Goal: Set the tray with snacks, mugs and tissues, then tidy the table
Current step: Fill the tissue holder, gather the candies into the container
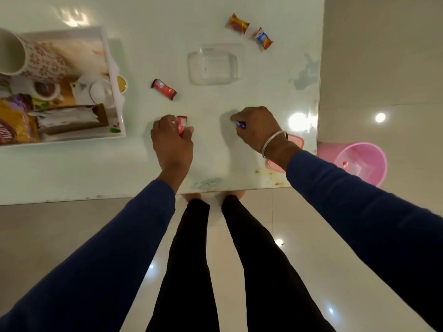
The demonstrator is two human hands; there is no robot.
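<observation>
My left hand [171,140] grips a small red snack packet [182,123] just above the table's near middle. My right hand [257,127] pinches a small blue wrapper [241,124] against the tabletop, a metal bangle on its wrist. The white tray [112,68] at the left holds a patterned mug [36,59], a white teapot [92,88], a small cup, a yellow snack bag [14,121] and a brown tissue box [72,118]. Loose on the table lie a red wrapper [164,89], an orange-red packet [238,23] and a red and blue packet [263,38].
A clear plastic container [213,64] stands beyond my hands. A pink lid [296,142] lies under my right wrist near the table's right edge. A pink bin [359,161] with a wrapper inside sits on the floor to the right. The table's front edge runs above my legs.
</observation>
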